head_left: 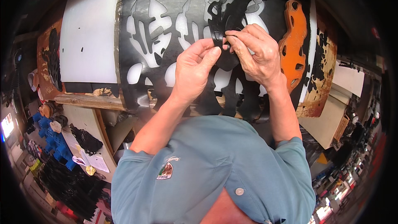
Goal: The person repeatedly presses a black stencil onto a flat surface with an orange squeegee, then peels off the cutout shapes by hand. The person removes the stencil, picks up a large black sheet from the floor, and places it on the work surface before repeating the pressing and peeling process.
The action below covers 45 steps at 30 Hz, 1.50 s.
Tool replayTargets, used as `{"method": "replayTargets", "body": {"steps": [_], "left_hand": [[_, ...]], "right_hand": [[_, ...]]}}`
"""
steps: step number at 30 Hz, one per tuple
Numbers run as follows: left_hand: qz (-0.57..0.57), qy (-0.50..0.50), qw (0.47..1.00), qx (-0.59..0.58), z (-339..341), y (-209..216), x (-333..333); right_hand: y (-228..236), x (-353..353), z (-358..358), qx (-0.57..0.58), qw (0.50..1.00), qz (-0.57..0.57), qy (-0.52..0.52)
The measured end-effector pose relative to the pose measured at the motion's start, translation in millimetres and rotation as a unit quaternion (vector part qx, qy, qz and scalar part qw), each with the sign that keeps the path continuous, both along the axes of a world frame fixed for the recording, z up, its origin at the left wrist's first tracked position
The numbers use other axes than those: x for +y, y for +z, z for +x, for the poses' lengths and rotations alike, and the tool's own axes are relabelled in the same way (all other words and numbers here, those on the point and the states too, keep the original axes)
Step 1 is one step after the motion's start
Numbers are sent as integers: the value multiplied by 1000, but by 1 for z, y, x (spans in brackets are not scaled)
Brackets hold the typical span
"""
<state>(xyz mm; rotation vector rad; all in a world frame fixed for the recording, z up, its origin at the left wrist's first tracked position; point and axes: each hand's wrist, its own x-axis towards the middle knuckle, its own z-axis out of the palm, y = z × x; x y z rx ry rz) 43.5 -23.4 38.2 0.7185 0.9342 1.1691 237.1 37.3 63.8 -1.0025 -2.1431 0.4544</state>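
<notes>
Both hands meet over a black sheet [143, 87] with shaped cut-outs, lying on a white surface. My left hand [194, 65] pinches the lower end of a flat black cut-out piece [215, 14] between thumb and fingers. This piece has several holes and a curved outline. Close beside it, my right hand [260, 54] is closed, thumb and fingertips together at the piece's edge. Whether a loose scrap sits in that pinch is too small to make out. An orange cutting die [293, 54] with holes lies to the right of my right hand.
A white board [89, 29] with a few black scraps lies at the left. Wooden edging [89, 101] runs along the near left side. Blue plastic bins [54, 141] and an open notebook [92, 160] are lower left. Black scraps [319, 56] lie beyond the die.
</notes>
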Motion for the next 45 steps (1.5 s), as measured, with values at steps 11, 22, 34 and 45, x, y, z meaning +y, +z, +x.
{"method": "replayTargets", "body": {"steps": [11, 22, 34, 45], "left_hand": [[15, 12, 997, 76, -11, 13, 2], [-66, 31, 983, 168, -37, 27, -21], [-32, 50, 997, -46, -43, 9, -18], [-4, 25, 994, 108, -24, 15, -30]], "right_hand": [[-6, 24, -7, 111, 985, -11, -133], [-3, 86, 45, 162, 891, -124, -405], [16, 28, 7, 147, 956, -218, -131], [0, 21, -26, -41, 992, -116, -32]]}}
